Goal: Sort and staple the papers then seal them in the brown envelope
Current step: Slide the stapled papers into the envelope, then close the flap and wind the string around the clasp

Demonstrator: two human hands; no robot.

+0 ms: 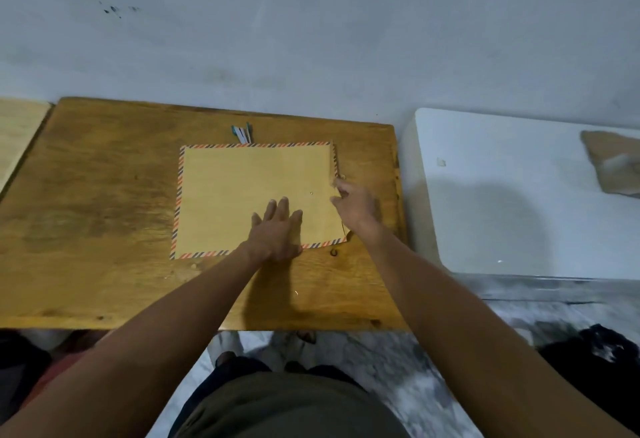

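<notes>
Brown envelope [249, 191] flat mid-bench [104, 195], no loose papers showing — likely inside already. Left hand [277, 229] presses it, grip spread; right hand [355, 203] pinches the closure string — sealing remains.

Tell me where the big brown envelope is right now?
In the head view, the brown envelope lies flat in the middle of the wooden table, under the left hand, with the right hand at its right edge.
</notes>
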